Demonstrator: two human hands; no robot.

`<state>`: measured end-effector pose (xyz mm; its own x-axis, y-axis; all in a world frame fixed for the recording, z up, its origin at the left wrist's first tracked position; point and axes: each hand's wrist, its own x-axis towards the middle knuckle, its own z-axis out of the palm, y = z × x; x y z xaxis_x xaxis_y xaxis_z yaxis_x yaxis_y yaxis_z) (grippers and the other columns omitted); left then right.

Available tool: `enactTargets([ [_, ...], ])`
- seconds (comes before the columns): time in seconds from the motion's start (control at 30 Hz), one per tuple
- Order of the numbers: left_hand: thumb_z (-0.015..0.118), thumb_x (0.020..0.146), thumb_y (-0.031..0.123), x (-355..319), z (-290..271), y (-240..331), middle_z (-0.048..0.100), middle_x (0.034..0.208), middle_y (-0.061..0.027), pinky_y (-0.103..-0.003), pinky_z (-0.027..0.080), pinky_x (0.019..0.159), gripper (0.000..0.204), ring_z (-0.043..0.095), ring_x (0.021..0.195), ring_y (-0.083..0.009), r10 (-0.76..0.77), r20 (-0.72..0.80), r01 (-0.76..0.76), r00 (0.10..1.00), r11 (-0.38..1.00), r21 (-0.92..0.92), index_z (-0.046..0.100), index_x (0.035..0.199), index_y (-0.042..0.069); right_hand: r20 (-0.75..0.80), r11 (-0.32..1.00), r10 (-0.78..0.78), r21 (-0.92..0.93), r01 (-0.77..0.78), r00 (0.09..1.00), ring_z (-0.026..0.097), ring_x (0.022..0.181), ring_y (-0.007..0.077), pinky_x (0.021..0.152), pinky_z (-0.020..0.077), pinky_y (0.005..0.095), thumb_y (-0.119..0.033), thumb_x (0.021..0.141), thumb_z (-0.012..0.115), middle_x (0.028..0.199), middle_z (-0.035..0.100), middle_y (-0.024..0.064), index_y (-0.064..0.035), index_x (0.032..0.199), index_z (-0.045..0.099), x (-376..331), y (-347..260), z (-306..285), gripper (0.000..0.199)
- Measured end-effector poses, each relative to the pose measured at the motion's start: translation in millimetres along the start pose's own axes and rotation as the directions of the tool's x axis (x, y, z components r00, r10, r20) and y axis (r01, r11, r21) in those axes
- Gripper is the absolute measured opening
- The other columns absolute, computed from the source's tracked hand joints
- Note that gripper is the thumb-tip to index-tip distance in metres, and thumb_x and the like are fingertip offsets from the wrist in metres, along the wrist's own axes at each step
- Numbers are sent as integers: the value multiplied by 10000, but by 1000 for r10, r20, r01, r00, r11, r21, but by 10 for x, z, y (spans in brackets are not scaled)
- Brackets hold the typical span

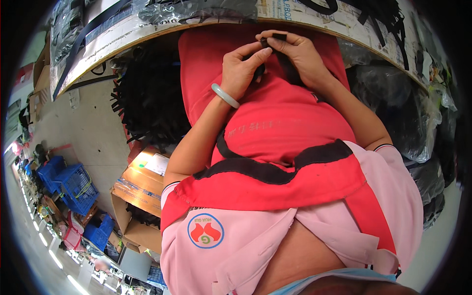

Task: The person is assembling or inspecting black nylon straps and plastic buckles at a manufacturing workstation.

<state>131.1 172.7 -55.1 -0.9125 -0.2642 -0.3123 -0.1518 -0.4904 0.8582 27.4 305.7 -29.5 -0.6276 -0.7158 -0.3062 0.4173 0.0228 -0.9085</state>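
Over my red-aproned lap, both hands meet just below the edge of the table. My left hand [242, 68], below a pale bangle [225, 96], pinches thumb and forefinger at a small black piece whose exact kind I cannot make out. A black strap [289, 69] is gripped in my right hand [301, 53]. Its short end pokes above the fingers, and the longer part hangs down over the red apron [290, 125]. Where the strap meets the small piece, my fingertips partly hide it.
Clear plastic bags and black straps [393, 29] lie on the table [275, 12] ahead. A heap of black strips [150, 96] sits below at left, near an open cardboard box [140, 179]. Plastic-wrapped dark bundles [388, 103] stand at right; blue crates [78, 187] are farther left.
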Motion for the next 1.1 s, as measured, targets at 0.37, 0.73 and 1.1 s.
enactTargets([
  [0.37, 644, 909, 150, 16, -84, 77, 617, 679, -48, -213, 390, 444, 182, 543, 524, -93, -24, -70, 25, 997, 1000, 12, 670, 957, -24, 10, 924, 18, -382, -13, 1000, 500, 526, 42, 490, 405, 179, -258, 987, 506, 671, 573, -2, -13, 1117, 580, -57, -349, -117, 287],
  [0.73, 701, 818, 0, 100, -43, 16, 634, 797, -33, -206, 443, 592, 152, 581, 703, -87, 553, 97, -502, 828, 651, 569, 684, 967, -19, 91, 949, 303, 61, -309, 949, 501, 493, 44, 429, 386, 180, -271, 933, 611, 681, 585, 10, -47, 900, 601, 41, -185, -111, 226],
  [1.1, 664, 873, 103, 73, -135, 124, 632, 803, -58, -243, 452, 491, 173, 602, 622, -135, 121, -61, -112, 991, 984, 137, 659, 1001, -12, 126, 965, 241, 77, -252, 962, 574, 683, 60, 615, 475, 180, -247, 928, 626, 792, 618, 21, -35, 1039, 615, 174, -101, -131, 239],
])
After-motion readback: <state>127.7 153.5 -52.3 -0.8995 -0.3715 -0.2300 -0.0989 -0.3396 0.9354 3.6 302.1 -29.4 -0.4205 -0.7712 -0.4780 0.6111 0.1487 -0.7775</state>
